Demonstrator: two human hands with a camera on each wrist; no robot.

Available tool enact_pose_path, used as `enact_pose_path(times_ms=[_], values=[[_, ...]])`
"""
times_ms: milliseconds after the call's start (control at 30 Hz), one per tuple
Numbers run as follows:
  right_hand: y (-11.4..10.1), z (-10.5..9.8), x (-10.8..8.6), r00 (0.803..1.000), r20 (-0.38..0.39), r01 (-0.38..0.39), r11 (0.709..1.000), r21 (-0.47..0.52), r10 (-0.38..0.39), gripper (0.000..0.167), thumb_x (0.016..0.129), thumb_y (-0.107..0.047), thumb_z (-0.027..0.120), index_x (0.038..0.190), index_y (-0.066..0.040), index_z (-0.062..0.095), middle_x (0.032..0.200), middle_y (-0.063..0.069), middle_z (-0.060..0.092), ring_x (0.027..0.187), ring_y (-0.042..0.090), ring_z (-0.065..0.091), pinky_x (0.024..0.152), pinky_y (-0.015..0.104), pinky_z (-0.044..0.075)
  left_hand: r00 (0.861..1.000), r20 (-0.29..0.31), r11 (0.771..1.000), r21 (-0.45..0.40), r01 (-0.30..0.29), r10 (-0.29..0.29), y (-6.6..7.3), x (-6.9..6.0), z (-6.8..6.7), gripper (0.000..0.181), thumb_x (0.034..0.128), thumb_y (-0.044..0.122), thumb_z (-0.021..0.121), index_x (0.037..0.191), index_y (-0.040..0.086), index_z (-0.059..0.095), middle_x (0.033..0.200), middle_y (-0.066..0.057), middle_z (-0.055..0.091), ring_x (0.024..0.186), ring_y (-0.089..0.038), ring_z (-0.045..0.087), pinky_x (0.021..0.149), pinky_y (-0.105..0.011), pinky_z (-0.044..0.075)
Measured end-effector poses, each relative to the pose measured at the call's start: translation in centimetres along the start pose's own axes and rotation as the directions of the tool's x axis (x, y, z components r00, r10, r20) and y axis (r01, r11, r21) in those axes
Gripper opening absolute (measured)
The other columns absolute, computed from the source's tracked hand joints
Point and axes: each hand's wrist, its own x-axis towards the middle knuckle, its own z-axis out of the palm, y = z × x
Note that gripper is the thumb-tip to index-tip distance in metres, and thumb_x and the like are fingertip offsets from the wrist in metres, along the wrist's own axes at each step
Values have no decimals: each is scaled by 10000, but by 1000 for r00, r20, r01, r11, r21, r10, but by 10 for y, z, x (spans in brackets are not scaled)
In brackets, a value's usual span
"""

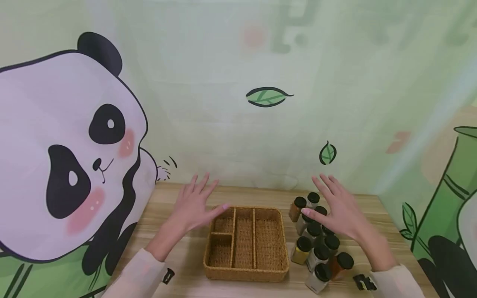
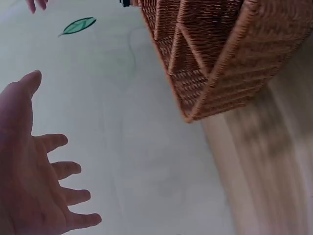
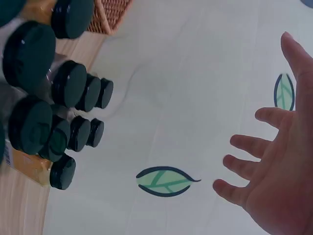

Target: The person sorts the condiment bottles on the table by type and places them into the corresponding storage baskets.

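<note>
Writing first: blurred grey marks can be made out at the top of the backdrop (image 1: pixel 216 136), beyond both hands, but nothing can be read. A printed patch on the yellow-filled jar (image 3: pixel 29 165) is visible in the right wrist view, too small to read.

Left hand (image 1: pixel 193 209): released, fingers straight and fanned, thumb spread well out. Nothing is gripped. In the head view the thumb is seen across the far left corner of the basket (image 1: pixel 246 275); a gap is shown by the left wrist view.

Right hand (image 1: pixel 337 211): also released, fingers extended, thumb held apart. Nothing is grasped. The jar cluster (image 1: pixel 321 252) is partly covered by it in the head view; clearance is seen in the right wrist view.

Basket is placed between the hands, right of the left one and nearer the wearer. It is woven, brown, rectangular, divided into four compartments: two stacked on the left, two long ones alongside.

Jars are stood below and nearer than the right hand, just beside the basket. Black round lids, clear walls; yellow, orange-red and pale contents are visible.

Table (image 1: pixel 188 258) is wood-grained, below both hands. Panda (image 1: pixel 74 124) is printed left of the left hand.
</note>
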Motion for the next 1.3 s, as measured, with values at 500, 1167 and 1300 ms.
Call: enact_pose_path(times_ms=[500,1167,1300], values=[[4,50,-52,993,113,-69,975,209,46,931,900,-659,748,1616,-152,439,1574,230,472,1383,516,488,974,736,495,993,-16,864,-493,97,-121,-33,-46,69,770,1083,602,466,1669,126,317,1703,-158,305,1546,-436,308,1242,-653,223],[9,105,-63,987,150,23,974,223,-57,488,909,-237,855,1307,-24,671,1193,36,681,1081,288,680,867,467,606,975,50,549,-820,165,-218,-26,-56,129,600,1107,188,551,1651,55,335,1656,-235,381,1455,-507,428,1183,-642,368],[10,108,-63,987,153,5,978,209,-38,482,899,-205,864,1305,-29,671,1207,56,700,1107,309,682,884,489,604,976,52,554,-817,164,-212,-29,-56,134,617,1092,136,562,1657,67,325,1641,-259,389,1450,-523,424,1164,-662,384]])
